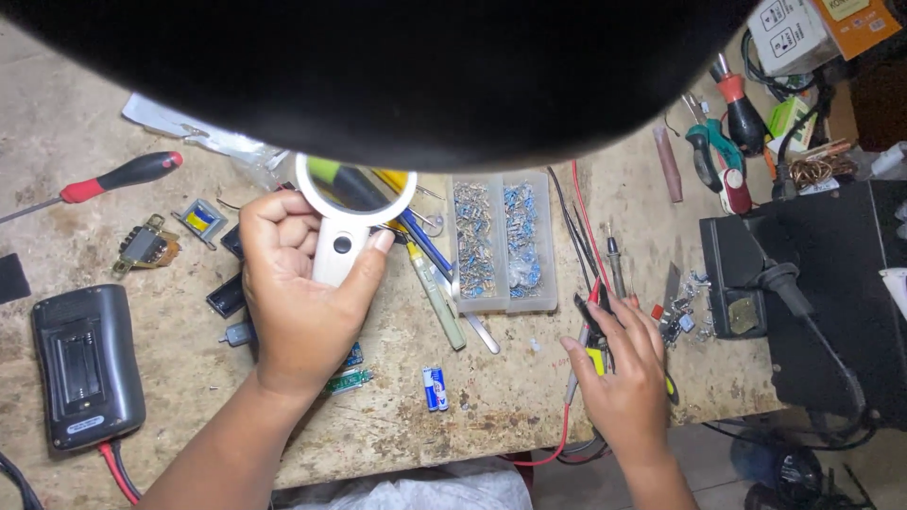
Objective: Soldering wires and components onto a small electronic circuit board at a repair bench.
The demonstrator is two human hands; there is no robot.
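Electronics workshop: soldering station (746, 283), screwdrivers (732, 99).

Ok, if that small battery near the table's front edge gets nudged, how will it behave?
The battery is a small cylinder lying on its side, so it would probably roll. It likely feels light and stiff. The rough, pitted table might slow it before the edge.

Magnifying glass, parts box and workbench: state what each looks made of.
Magnifying glass in the left hand: white, smooth frame and handle, probably plastic, around a clear lens that reflects light. Parts box: translucent, likely plastic, since the small blue and grey parts show through its walls. Workbench: pale, rough, stained and pitted top, possibly worn wood or board.
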